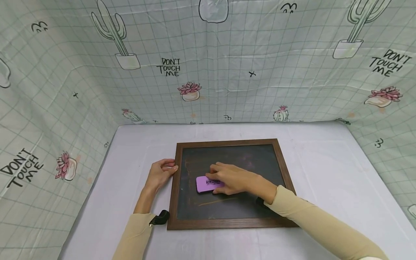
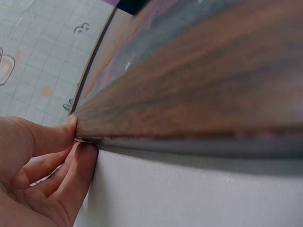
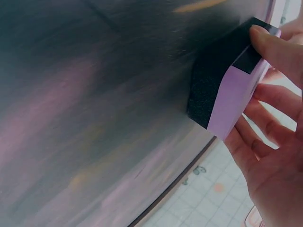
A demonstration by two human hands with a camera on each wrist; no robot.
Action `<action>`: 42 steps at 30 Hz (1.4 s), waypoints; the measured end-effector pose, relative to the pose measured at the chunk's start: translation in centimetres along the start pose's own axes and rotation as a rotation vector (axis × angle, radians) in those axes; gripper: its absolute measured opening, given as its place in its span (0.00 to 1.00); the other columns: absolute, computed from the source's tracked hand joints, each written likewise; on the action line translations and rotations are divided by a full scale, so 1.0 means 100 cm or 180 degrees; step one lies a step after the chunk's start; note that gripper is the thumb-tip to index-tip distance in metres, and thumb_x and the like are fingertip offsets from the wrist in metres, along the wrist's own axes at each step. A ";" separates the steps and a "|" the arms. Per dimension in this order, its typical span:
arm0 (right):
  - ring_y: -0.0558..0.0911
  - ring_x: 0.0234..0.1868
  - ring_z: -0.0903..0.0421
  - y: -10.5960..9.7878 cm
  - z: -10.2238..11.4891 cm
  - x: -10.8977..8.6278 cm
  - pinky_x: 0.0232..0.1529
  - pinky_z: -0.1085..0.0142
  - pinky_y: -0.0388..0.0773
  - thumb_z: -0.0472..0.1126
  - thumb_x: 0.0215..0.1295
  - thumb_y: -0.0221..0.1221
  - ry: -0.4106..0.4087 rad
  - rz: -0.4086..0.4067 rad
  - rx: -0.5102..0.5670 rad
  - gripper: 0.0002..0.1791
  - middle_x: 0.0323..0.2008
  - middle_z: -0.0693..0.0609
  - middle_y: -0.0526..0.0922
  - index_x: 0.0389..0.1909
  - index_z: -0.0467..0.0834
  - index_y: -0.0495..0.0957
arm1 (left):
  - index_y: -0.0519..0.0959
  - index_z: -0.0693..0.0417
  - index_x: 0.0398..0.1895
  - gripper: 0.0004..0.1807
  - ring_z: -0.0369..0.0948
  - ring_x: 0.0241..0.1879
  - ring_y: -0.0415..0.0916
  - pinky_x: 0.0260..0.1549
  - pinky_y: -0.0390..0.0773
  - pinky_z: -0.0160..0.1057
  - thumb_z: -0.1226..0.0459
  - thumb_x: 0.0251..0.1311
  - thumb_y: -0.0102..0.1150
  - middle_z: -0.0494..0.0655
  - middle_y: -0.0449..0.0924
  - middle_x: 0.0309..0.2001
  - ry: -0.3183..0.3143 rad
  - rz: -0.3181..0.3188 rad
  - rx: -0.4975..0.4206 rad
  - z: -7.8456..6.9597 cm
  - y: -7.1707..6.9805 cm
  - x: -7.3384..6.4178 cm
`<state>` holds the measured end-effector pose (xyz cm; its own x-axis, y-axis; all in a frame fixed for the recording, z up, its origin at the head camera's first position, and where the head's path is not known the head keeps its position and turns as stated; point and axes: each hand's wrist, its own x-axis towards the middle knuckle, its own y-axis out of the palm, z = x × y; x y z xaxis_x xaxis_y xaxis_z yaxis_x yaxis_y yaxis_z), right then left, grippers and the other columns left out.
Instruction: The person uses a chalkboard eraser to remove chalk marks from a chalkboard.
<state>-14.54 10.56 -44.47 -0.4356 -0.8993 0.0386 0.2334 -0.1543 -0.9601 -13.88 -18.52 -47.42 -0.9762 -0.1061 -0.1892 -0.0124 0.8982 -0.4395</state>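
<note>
A chalkboard (image 1: 227, 223) in a brown wooden frame lies on the white table, its dark face marked with orange streaks and faint pink smears. My right hand (image 1: 234, 177) grips a purple board eraser (image 1: 204, 184) with a black felt side, left of the board's middle. In the right wrist view, the thumb presses one side of the eraser (image 3: 236, 94) and the fingers lie along the other. At the board's left edge, my left hand (image 1: 161, 173) pinches the wooden frame (image 2: 189, 90), thumb at its upper edge and fingers beneath, as the left wrist view shows.
White table surface (image 1: 325, 173) surrounds the board. Behind and at the sides hangs a pale grid-patterned cloth (image 1: 224, 47) printed with cacti and lettering. A black wrist device (image 1: 160, 218) sits at the left cuff, beside the frame.
</note>
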 end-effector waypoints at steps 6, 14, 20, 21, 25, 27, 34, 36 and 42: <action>0.72 0.42 0.55 0.000 0.000 -0.001 0.43 0.65 0.74 0.50 0.66 0.70 -0.0018 0.0015 -0.0181 0.29 0.46 0.48 0.77 0.62 0.38 0.80 | 0.79 0.70 0.59 0.20 0.49 0.45 0.82 0.37 0.73 0.27 0.70 0.66 0.66 0.65 0.83 0.52 -0.0011 0.0003 -0.0062 0.002 -0.001 0.002; 0.72 0.42 0.55 -0.001 -0.001 -0.011 0.44 0.64 0.74 0.50 0.65 0.71 0.0047 0.0003 -0.0244 0.29 0.46 0.47 0.78 0.62 0.38 0.80 | 0.78 0.70 0.61 0.21 0.56 0.51 0.83 0.49 0.79 0.41 0.70 0.66 0.65 0.66 0.83 0.53 0.0015 0.0016 0.0023 0.004 -0.001 0.003; 0.73 0.42 0.55 -0.002 -0.006 -0.025 0.43 0.64 0.75 0.49 0.65 0.71 0.0078 -0.0030 -0.0234 0.29 0.45 0.48 0.77 0.61 0.37 0.81 | 0.78 0.70 0.61 0.21 0.56 0.51 0.83 0.51 0.79 0.46 0.69 0.67 0.65 0.65 0.83 0.53 0.0035 0.0023 0.0077 0.003 -0.002 0.001; 0.73 0.42 0.55 -0.003 -0.007 -0.028 0.43 0.64 0.75 0.49 0.64 0.71 0.0087 -0.0044 -0.0232 0.29 0.45 0.48 0.77 0.61 0.37 0.81 | 0.78 0.70 0.61 0.21 0.56 0.51 0.83 0.51 0.79 0.46 0.69 0.67 0.65 0.65 0.83 0.53 0.0038 0.0028 0.0080 0.003 -0.002 0.001; 0.74 0.43 0.55 -0.005 -0.010 -0.038 0.42 0.64 0.76 0.49 0.64 0.71 0.0164 -0.0057 -0.0225 0.29 0.46 0.48 0.77 0.61 0.38 0.81 | 0.78 0.69 0.61 0.21 0.56 0.51 0.82 0.51 0.79 0.46 0.69 0.67 0.65 0.65 0.83 0.53 0.0034 0.0043 0.0078 0.003 -0.002 0.001; 0.74 0.43 0.55 -0.006 -0.012 -0.044 0.42 0.64 0.77 0.49 0.63 0.72 0.0202 -0.0061 -0.0221 0.29 0.46 0.48 0.78 0.61 0.38 0.81 | 0.78 0.69 0.61 0.21 0.56 0.51 0.82 0.50 0.79 0.45 0.69 0.67 0.65 0.65 0.83 0.53 0.0032 0.0047 0.0071 0.004 -0.003 0.001; 0.74 0.41 0.55 -0.008 -0.019 -0.066 0.41 0.62 0.78 0.48 0.62 0.72 0.0248 -0.0140 -0.0227 0.29 0.44 0.48 0.77 0.60 0.36 0.82 | 0.79 0.69 0.60 0.21 0.55 0.50 0.83 0.49 0.79 0.42 0.69 0.67 0.66 0.65 0.83 0.53 0.0028 0.0039 0.0045 0.002 -0.003 0.000; 0.74 0.41 0.55 -0.009 -0.021 -0.071 0.41 0.61 0.78 0.47 0.62 0.73 0.0275 -0.0161 -0.0202 0.29 0.44 0.48 0.77 0.60 0.36 0.82 | 0.78 0.70 0.60 0.21 0.55 0.50 0.83 0.49 0.79 0.42 0.69 0.67 0.66 0.65 0.83 0.53 0.0023 0.0046 0.0035 0.002 -0.002 0.000; 0.74 0.41 0.56 -0.010 -0.025 -0.088 0.41 0.62 0.78 0.45 0.61 0.73 0.0349 -0.0233 -0.0121 0.29 0.44 0.47 0.77 0.59 0.34 0.82 | 0.78 0.70 0.61 0.21 0.55 0.50 0.82 0.49 0.78 0.42 0.69 0.67 0.65 0.65 0.82 0.53 0.0014 0.0051 0.0027 0.001 -0.002 0.000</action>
<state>-13.14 19.61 -44.56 -0.5430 -0.8358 0.0806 0.1653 -0.2005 -0.9657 -13.80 -18.79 -47.43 -0.9772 -0.0899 -0.1925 0.0050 0.8961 -0.4439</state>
